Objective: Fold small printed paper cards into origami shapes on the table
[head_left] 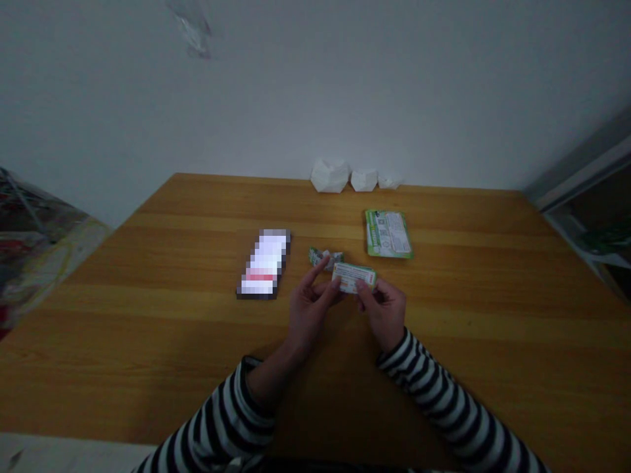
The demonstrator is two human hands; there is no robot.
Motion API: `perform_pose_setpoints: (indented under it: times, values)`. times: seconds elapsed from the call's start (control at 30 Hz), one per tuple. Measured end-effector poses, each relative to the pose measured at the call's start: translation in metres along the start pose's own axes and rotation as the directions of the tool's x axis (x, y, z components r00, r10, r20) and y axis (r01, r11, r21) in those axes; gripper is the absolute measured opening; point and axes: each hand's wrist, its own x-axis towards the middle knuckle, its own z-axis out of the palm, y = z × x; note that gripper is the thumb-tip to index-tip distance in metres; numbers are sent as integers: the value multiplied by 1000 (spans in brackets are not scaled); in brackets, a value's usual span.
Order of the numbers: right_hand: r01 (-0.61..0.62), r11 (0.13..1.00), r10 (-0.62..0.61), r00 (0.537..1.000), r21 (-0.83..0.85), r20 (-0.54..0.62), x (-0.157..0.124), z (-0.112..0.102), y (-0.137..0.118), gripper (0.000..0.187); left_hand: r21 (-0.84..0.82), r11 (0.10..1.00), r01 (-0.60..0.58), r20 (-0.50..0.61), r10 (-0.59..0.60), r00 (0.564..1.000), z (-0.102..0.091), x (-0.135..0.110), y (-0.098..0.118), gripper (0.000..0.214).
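Observation:
Between both hands, above the wooden table [197,341], is a small white-and-green packet [353,277] with printed text. My left hand [310,305] pinches its left end, the index finger stretched out past it. The right end is gripped between the thumb and fingers of my right hand [384,309]. Just behind the packet lies a crumpled green-and-white wrapper [325,257], partly covered by my left hand. Farther back on the right, a larger flat green-and-white package [388,234] lies on the table. Its print is too small to read.
A phone [265,264] with a lit, pixelated screen lies to the left of my hands. Several white faceted objects [330,176] stand along the back edge, against the wall [345,85]. At the right is a shelf-like frame [586,171].

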Motion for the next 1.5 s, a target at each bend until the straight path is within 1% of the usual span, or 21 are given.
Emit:
perform_pose_setpoints:
  times: [0.03,0.07,0.17,0.27,0.4,0.6,0.73,0.93,1.1,1.23,1.27,1.33,1.4,1.43,1.47,1.5]
  values:
    - [1,1000,-1,1000,0,-7,1,0,0,36,1,1000,9,7,-9,1000,-1,0,-1,68]
    - [6,1000,-6,1000,0,-13,2,0,-1,35,5,1000,15,11,-15,1000,-1,0,-1,64]
    - [44,999,-44,999,11,-11,4,0,-2,30,25,999,21,24,-21,999,-2,0,-2,43]
    - [76,996,-76,997,37,5,6,-1,-2,23,35,999,25,51,-27,998,-1,-1,-2,35]
    - [103,994,-104,994,36,28,6,-3,1,14,35,999,25,63,-27,998,-2,0,-3,35]
    - [125,992,-125,988,12,94,9,-6,3,16,19,1000,23,68,-24,997,-4,2,-5,40]
    - [100,995,-100,988,10,119,11,-7,2,19,31,999,16,70,-18,997,-2,0,-3,37]
    - [86,996,-88,991,22,102,10,-6,-1,21,31,999,21,45,-23,999,0,0,-1,37]
    - [45,999,-47,993,24,106,7,-4,-2,24,51,999,14,24,-16,1000,0,0,0,37]
    - [30,999,-34,992,33,120,5,-2,0,26,60,998,9,36,-11,999,1,-1,2,35]
    - [27,999,-30,992,30,119,5,-2,1,26,68,998,-3,42,0,999,0,-1,2,34]
    - [42,999,-43,996,21,71,8,-5,2,25,108,994,-33,65,26,998,-2,1,4,33]
    - [86,996,-86,996,9,4,13,-11,2,31,185,981,-62,132,38,991,-6,3,4,33]
    - [110,994,-110,994,-2,13,17,-15,2,36,240,968,-77,181,33,983,-8,4,4,32]
    - [114,993,-111,991,-27,75,21,-20,1,36,305,948,-94,233,21,972,-10,5,4,32]
    - [94,994,-80,976,-63,202,24,-25,0,30,369,922,-116,278,9,960,-12,6,3,31]
